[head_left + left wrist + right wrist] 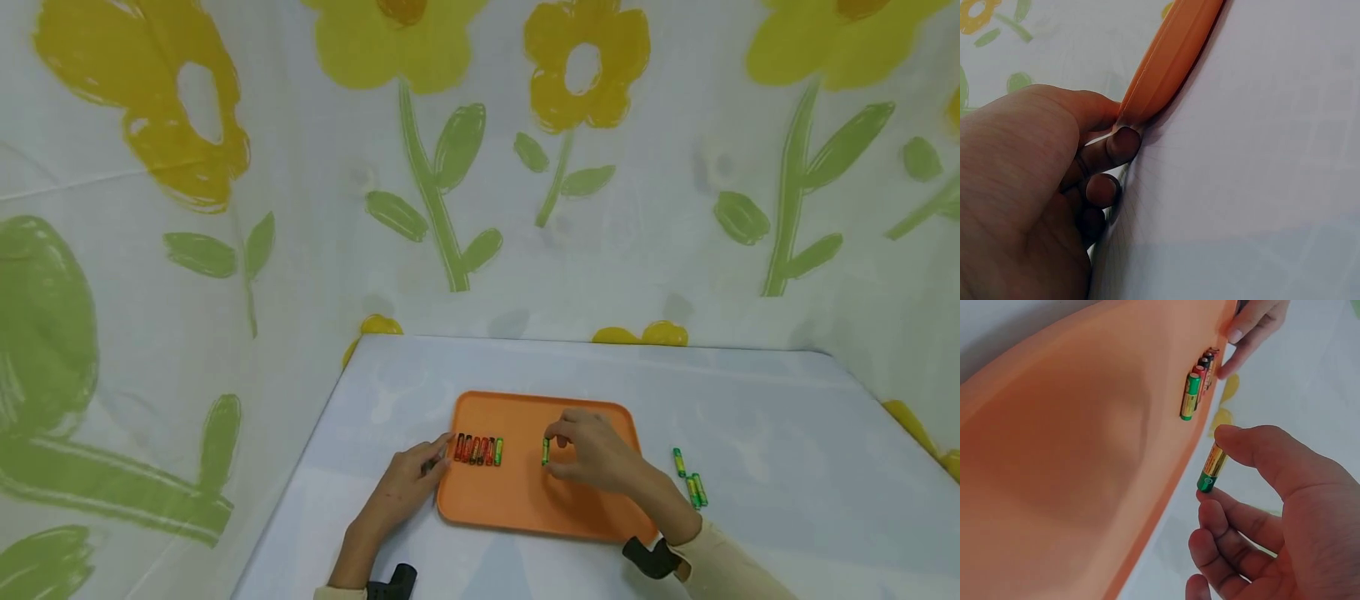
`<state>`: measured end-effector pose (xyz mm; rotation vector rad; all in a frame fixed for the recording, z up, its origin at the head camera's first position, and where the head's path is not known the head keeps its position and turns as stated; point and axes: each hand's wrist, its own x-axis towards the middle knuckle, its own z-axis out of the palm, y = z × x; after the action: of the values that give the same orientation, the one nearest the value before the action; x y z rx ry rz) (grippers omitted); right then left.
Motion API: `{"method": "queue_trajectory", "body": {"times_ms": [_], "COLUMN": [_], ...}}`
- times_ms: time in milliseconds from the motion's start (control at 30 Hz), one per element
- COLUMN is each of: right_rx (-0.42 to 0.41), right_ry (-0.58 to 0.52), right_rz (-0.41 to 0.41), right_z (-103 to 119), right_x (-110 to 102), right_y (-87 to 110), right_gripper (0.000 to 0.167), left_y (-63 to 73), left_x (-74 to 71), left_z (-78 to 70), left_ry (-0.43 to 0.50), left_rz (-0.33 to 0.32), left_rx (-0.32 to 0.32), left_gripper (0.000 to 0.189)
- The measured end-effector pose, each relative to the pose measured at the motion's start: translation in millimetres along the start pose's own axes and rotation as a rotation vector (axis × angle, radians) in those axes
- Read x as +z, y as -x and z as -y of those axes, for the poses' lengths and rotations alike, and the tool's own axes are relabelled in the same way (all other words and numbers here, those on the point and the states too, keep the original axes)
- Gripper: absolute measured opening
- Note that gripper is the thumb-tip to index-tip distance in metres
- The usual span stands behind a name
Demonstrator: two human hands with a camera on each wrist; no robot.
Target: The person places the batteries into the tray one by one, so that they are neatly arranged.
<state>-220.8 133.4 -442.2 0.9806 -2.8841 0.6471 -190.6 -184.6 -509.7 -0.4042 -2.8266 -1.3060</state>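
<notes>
My right hand point(600, 450) pinches a green and yellow battery point(1213, 465) by its ends, between thumb and index finger, over the orange tray point(510, 504). The other right fingers curl loosely below it in the right wrist view. My left hand point(405, 483) is at the tray's left edge; in the left wrist view its thumb and index finger grip the rim point(1160, 75). Just inside that edge, several red and black batteries point(475, 450) lie side by side in a row. One green battery point(498, 452) lies at the row's right end.
Three loose green batteries point(692, 487) lie on the pale tablecloth point(787, 450) to the right of the tray. A flower-printed curtain point(652, 225) hangs behind the table and along its left side.
</notes>
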Motion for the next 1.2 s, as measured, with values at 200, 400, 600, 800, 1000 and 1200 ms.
{"method": "queue_trajectory", "body": {"times_ms": [200,400,600,800,1000,1200], "right_rx": [0.001,-0.002,0.012,0.009,0.02,0.01], "right_ry": [-0.02,0.003,-0.021,-0.026,-0.023,-0.014], "right_rz": [0.023,0.014,0.042,0.057,0.073,0.081], "right_z": [0,2,10,18,21,21], "right_x": [7,9,15,21,23,28], "right_y": [-8.0,-18.9,-24.5,-26.4,-31.6,-36.5], "right_gripper": [0.027,0.027,0.027,0.028,0.028,0.03], "left_y": [0.2,-5.0,-2.9,2.8,2.7,1.8], "left_x": [-0.9,-3.7,-2.5,-1.5,-1.9,-0.3], "left_z": [-2.2,-3.3,-2.8,-1.4,-2.1,-2.5], "left_ry": [0.001,0.0,-0.005,-0.003,-0.007,-0.014], "left_rz": [0.002,-0.006,0.007,0.018,0.013,0.01], "left_rx": [-0.009,0.005,-0.012,-0.028,-0.013,-0.029], "left_gripper": [0.046,0.046,0.046,0.047,0.046,0.046]}}
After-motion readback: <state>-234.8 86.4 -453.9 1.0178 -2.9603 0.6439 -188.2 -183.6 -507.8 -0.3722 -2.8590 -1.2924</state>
